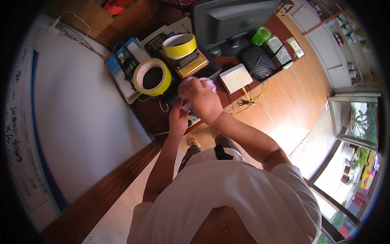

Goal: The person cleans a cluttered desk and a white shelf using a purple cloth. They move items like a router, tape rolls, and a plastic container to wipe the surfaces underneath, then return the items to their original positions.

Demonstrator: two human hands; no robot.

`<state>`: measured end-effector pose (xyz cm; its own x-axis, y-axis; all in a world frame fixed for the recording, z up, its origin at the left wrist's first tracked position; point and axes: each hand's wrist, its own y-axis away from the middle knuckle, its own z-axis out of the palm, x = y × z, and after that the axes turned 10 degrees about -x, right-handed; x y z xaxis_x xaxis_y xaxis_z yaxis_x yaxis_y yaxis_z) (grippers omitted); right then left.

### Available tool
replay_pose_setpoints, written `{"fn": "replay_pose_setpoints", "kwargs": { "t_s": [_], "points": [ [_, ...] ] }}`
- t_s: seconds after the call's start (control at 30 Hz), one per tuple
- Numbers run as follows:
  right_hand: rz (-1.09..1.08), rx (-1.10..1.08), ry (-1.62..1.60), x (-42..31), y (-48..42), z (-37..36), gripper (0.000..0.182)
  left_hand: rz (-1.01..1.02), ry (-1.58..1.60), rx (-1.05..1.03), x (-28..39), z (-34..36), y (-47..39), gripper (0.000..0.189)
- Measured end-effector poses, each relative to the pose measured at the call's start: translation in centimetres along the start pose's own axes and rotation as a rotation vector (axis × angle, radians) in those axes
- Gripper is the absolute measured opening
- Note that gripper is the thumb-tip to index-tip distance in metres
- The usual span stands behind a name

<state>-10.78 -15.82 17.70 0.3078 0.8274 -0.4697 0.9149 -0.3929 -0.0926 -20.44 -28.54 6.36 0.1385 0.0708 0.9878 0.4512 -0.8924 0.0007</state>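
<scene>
My right hand point(205, 99) is closed around a bunched pinkish-purple cloth point(208, 84) over the near part of the dark red desk. Motion blurs its fingers, and the palm side is hidden. Lower and to the left, my left hand point(179, 117) has thumb and fingers around a small pale object point(186, 106), which the right hand partly covers. What that object is cannot be made out. Just beyond the hands, a roll of yellow tape point(166, 80) leans among papers. A second yellow tape roll point(189, 45) rests on a gold-and-brown box point(193, 65).
Right of the hands lies a white router point(236, 77) with a yellow cable and tangled cords point(245, 101). Farther back stand a monitor point(231, 21), a green cup point(261, 36) and a black patterned object point(258, 62). A white wall point(88, 106) bounds the left side.
</scene>
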Motion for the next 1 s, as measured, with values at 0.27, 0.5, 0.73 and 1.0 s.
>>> {"fn": "replay_pose_setpoints", "kwargs": {
  "t_s": [0.27, 0.5, 0.73, 1.0],
  "points": [
    [0.182, 0.073, -0.86, 2.9, 7.9, 1.3, 0.057, -0.399, 0.433, -0.152, 7.2, 0.9, 1.4, 0.045],
    [0.192, 0.117, -0.425, 2.3, 13.4, 0.9, 0.065, -0.597, 0.912, -0.568, 5.3, 4.4, 2.0, 0.044],
    [0.446, -0.063, -0.551, 13.1, 22.0, 2.9, 0.062, -0.267, 0.206, -0.588, 3.5, 9.4, 2.2, 0.037],
    [0.737, -0.036, -0.508, 26.4, 35.8, 0.3, 0.061, -0.037, -0.622, -0.578, 1.8, 19.0, -1.9, 0.043]
  ]
}}
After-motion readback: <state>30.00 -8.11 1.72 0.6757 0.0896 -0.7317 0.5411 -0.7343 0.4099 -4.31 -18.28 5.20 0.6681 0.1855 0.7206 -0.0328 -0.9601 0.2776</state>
